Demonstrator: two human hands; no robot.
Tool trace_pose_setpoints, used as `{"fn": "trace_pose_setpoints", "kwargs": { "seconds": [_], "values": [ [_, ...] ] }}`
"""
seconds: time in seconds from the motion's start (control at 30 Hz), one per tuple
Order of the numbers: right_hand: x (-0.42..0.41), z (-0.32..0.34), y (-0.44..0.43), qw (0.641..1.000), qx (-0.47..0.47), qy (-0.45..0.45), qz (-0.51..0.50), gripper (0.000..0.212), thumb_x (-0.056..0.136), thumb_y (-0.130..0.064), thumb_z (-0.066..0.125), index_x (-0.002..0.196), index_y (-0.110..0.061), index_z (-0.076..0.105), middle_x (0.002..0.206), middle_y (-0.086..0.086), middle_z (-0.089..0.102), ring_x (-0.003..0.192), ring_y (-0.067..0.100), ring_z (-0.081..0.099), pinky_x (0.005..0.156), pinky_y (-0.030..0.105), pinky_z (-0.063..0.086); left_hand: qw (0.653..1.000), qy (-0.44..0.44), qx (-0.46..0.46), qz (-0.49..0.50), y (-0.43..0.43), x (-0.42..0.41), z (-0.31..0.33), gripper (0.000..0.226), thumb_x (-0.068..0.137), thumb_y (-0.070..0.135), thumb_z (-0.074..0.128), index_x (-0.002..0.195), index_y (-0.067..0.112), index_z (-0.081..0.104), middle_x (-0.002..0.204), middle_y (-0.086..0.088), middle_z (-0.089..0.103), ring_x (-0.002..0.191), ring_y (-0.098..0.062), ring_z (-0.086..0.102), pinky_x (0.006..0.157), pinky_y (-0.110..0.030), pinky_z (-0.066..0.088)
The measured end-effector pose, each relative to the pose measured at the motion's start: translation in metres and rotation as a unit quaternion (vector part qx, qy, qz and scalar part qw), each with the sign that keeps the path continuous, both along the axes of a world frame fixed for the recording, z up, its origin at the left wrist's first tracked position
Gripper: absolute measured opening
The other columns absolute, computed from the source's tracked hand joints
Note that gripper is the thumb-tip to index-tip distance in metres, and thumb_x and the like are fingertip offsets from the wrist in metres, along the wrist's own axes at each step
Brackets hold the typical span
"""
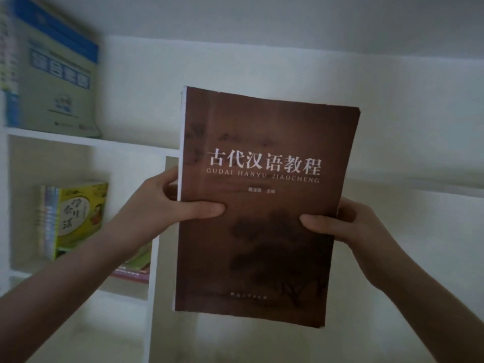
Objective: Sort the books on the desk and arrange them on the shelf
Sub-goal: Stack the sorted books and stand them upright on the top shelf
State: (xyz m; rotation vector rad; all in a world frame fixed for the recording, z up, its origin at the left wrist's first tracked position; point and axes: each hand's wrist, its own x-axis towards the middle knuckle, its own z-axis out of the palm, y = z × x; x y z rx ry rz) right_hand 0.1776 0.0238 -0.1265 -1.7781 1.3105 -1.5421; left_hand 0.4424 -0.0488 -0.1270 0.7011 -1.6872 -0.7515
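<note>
A thick brown book (262,142) with white Chinese title lettering is held upright in front of the white shelf (125,148), its cover facing me. My left hand (167,205) grips its left edge, thumb on the cover and fingers behind. On the right edge, my right hand (340,221) holds the book the same way, thumb on the cover. The book hangs in the air, touching no shelf board.
A blue and pale green book (57,74) stands on the upper shelf at the left. Below it a yellow-green book (78,216) stands upright beside thin volumes, with flat books (136,268) lying next to them. A white divider (154,258) splits the compartments.
</note>
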Motion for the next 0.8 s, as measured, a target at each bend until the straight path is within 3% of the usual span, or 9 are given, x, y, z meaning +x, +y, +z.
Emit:
{"fn": "trace_pose_setpoints", "kwargs": {
  "seconds": [0.13, 0.2, 0.3, 0.47, 0.6, 0.7, 0.8],
  "values": [
    [0.027, 0.025, -0.007, 0.999, -0.015, 0.021, 0.025, 0.048, 0.057, -0.031, 0.078, 0.105, -0.024, 0.073, 0.098, -0.007, 0.075, 0.089, 0.011, 0.072, 0.073, 0.025, 0.052, 0.999, 0.023, -0.023, 0.017, 0.0, 0.03, 0.022, 0.077, 0.023, 0.056, 0.089, 0.096, 0.041, 0.07, 0.088, 0.012, 0.074, 0.08, -0.006, 0.071, 0.075, -0.029, 0.052],
    [0.042, 0.035, -0.012, 0.999, -0.029, 0.024, 0.031, 0.056, 0.052, -0.028, 0.086, 0.106, -0.024, 0.072, 0.097, -0.008, 0.075, 0.088, 0.01, 0.072, 0.075, 0.027, 0.052, 0.997, 0.044, -0.041, 0.037, -0.003, 0.045, 0.033, 0.087, 0.022, 0.051, 0.087, 0.105, 0.042, 0.064, 0.088, 0.01, 0.075, 0.079, -0.009, 0.072, 0.076, -0.032, 0.053],
    [0.068, 0.05, -0.022, 0.998, -0.058, 0.002, 0.035, 0.057, 0.052, -0.034, 0.078, 0.107, -0.026, 0.071, 0.094, -0.01, 0.076, 0.085, 0.008, 0.072, 0.074, 0.026, 0.052, 0.995, 0.071, -0.062, 0.04, -0.007, 0.066, 0.046, 0.092, 0.032, 0.043, 0.086, 0.119, 0.037, 0.057, 0.094, 0.008, 0.074, 0.084, -0.011, 0.072, 0.075, -0.032, 0.055],
    [0.105, 0.073, -0.04, 0.995, -0.089, -0.019, 0.037, 0.065, 0.049, -0.036, 0.078, 0.112, -0.025, 0.068, 0.095, -0.009, 0.076, 0.085, 0.01, 0.073, 0.073, 0.028, 0.054, 0.992, 0.096, -0.072, 0.04, -0.015, 0.099, 0.064, 0.082, 0.044, 0.031, 0.09, 0.12, 0.034, 0.06, 0.094, 0.011, 0.074, 0.082, -0.008, 0.071, 0.059, -0.017, 0.055],
    [0.132, 0.091, -0.053, 0.993, -0.11, -0.02, 0.042, 0.072, 0.048, -0.038, 0.078, 0.118, -0.025, 0.067, 0.098, -0.01, 0.075, 0.087, 0.011, 0.072, 0.068, 0.024, 0.052, 0.99, 0.101, -0.092, 0.044, -0.023, 0.124, 0.079, 0.069, 0.05, 0.03, 0.085, 0.116, 0.032, 0.063, 0.092, 0.013, 0.074, 0.081, -0.005, 0.071, 0.057, -0.014, 0.053],
    [0.151, 0.107, -0.064, 0.99, -0.127, -0.017, 0.053, 0.068, 0.055, -0.036, 0.079, 0.122, -0.027, 0.065, 0.099, -0.011, 0.075, 0.087, 0.011, 0.073, 0.065, 0.021, 0.054, 0.987, 0.101, -0.112, 0.058, -0.03, 0.141, 0.095, 0.053, 0.055, 0.034, 0.077, 0.107, 0.03, 0.068, 0.09, 0.014, 0.074, 0.079, -0.004, 0.071, 0.057, -0.014, 0.052],
    [0.168, 0.125, -0.077, 0.986, -0.155, -0.017, 0.056, 0.071, 0.065, -0.033, 0.081, 0.132, -0.033, 0.057, 0.108, -0.013, 0.072, 0.087, 0.007, 0.072, 0.06, 0.017, 0.054, 0.985, 0.102, -0.125, 0.061, -0.041, 0.156, 0.113, 0.051, 0.057, 0.035, 0.078, 0.106, 0.03, 0.068, 0.091, 0.014, 0.074, 0.08, -0.005, 0.071, 0.058, -0.013, 0.052]
  ]
}}
